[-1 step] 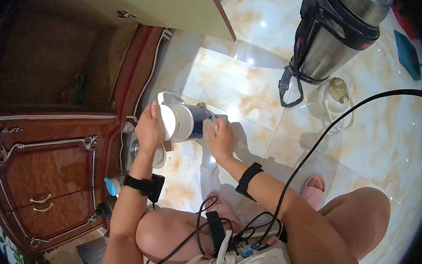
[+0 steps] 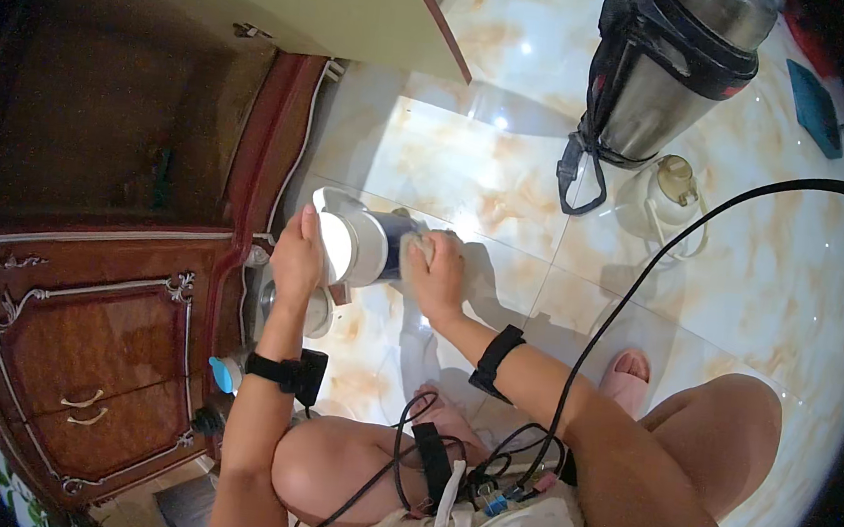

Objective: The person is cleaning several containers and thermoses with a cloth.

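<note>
A jug-like vessel (image 2: 368,249) with a white end, a dark blue body and a white handle is held tilted above the floor. My left hand (image 2: 298,258) grips its white end; part of those fingers is hidden behind it. My right hand (image 2: 438,273) is closed around a greyish cloth (image 2: 415,247) and presses it against the blue body. The cloth is partly covered by my fingers.
An open wooden cabinet (image 2: 124,117) stands at the left, its door (image 2: 384,9) swung out. A large steel flask (image 2: 656,113) and a pale bottle (image 2: 674,190) stand at the far right. A black cable (image 2: 630,292) runs to my lap. Containers (image 2: 319,313) sit beside my left forearm.
My right hand has shifted slightly left with the cloth along the blue body. My left hand and the vessel have hardly moved.
</note>
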